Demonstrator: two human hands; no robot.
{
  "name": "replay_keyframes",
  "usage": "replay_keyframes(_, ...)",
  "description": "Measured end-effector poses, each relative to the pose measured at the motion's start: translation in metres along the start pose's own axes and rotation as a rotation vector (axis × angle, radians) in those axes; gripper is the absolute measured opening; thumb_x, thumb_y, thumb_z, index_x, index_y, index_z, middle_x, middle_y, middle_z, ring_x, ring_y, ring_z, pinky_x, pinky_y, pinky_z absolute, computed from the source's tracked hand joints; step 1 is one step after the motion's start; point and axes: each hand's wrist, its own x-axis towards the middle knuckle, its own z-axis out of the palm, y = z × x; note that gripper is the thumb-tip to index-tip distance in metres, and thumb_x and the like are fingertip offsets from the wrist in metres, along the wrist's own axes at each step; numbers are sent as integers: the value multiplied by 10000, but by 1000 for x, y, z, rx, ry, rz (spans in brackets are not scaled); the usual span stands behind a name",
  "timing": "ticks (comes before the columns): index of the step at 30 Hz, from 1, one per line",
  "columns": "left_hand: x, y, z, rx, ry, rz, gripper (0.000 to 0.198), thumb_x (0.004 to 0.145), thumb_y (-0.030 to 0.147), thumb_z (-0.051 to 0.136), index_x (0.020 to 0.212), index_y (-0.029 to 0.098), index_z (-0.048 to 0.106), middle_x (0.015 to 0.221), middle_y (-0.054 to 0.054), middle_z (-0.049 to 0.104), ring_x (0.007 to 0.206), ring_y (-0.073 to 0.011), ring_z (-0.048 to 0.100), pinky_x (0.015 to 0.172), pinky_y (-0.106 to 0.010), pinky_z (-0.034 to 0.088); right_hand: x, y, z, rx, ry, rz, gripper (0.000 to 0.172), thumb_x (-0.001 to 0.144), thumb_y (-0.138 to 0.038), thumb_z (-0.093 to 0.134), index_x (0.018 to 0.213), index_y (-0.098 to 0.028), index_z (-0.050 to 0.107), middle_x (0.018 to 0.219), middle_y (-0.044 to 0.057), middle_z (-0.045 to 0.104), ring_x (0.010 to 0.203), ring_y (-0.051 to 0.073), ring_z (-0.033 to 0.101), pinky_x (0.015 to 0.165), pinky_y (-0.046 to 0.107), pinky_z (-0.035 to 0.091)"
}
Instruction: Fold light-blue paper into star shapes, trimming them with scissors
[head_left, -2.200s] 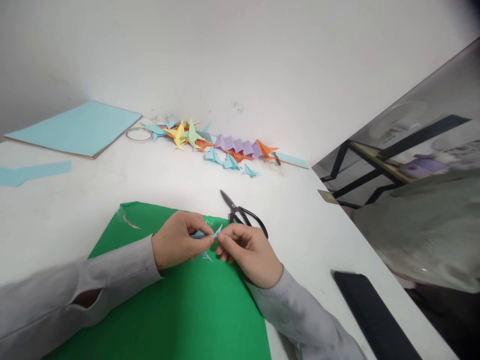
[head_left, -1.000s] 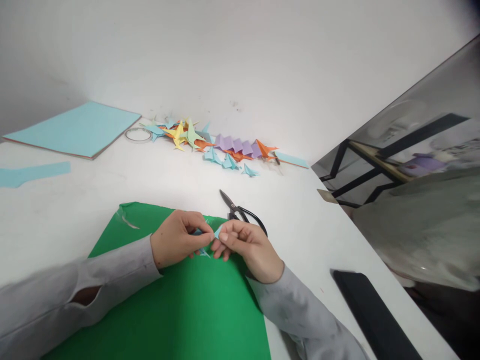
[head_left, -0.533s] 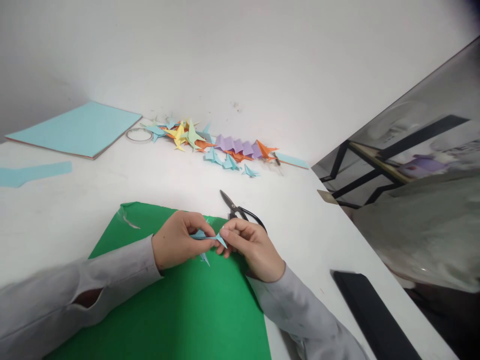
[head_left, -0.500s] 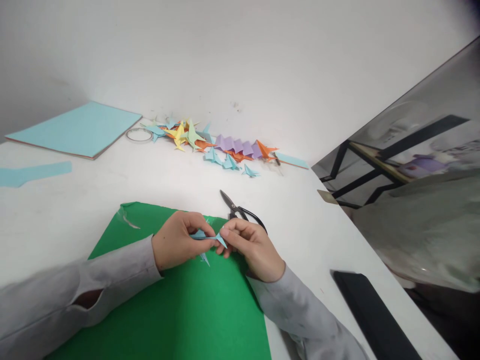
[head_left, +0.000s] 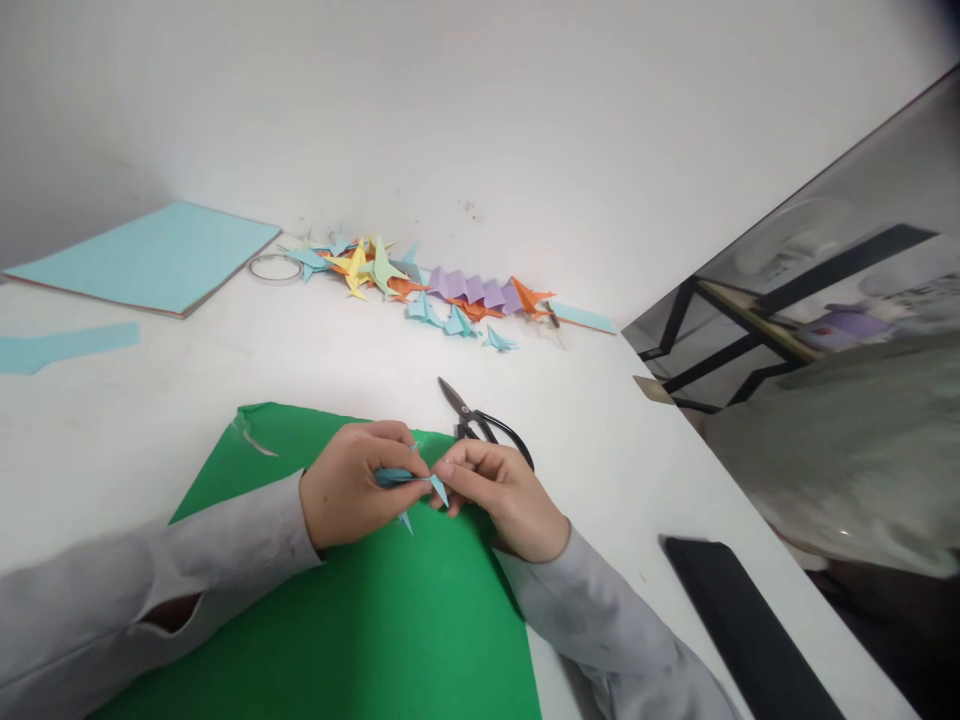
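A small light-blue origami crane is pinched between my two hands above a green sheet. My left hand grips its folded body between thumb and fingers, hiding part of it; one thin point sticks out below. With thumb and forefinger, my right hand pinches the end on the right, where a narrow folded tip hangs down. Black-handled scissors lie on the white table just beyond my right hand, their blades pointing away and to the left.
Folded paper cranes in yellow, green, orange and blue lie along the wall with a purple pleated strip. At left are a roll of tape, a blue paper stack and a blue strip. A black flat object lies at right.
Both hands stay in nearly the same place, still holding the blue paper. Its right tip now hangs more steeply, and the folded body between my left fingers has turned slightly.
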Motion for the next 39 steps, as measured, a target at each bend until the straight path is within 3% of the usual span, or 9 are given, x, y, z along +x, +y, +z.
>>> replay_keyframes(7,-3,-2,-1,125,-30,159,170,733,115,536,657,154,682,686,-40,574,586,-94,531,545,-215,412,3,4,-3,129,-62,105,274,607,-359,716,586,-131,565,513,5,625,447,82,560,411,173,412)
replay_keyframes(24,-5,0,-2,151,-49,198,203,766,103,499,675,147,675,718,-50,591,598,-86,546,563,-202,424,3,4,-1,177,-83,154,270,584,-318,718,562,-137,518,514,7,630,426,90,574,380,165,424)
replay_keyframes(31,-4,-1,-1,157,-7,240,194,757,100,505,662,158,664,683,-40,601,593,-92,555,558,-202,438,2,1,0,230,-71,208,219,591,-299,670,572,-140,521,524,23,642,420,105,584,368,168,423)
replay_keyframes(39,-5,1,-2,126,-22,222,182,762,103,511,747,158,683,716,-48,616,598,-87,571,570,-198,455,3,0,-1,228,-68,209,189,573,-284,646,555,-141,524,506,26,640,405,101,576,353,160,419)
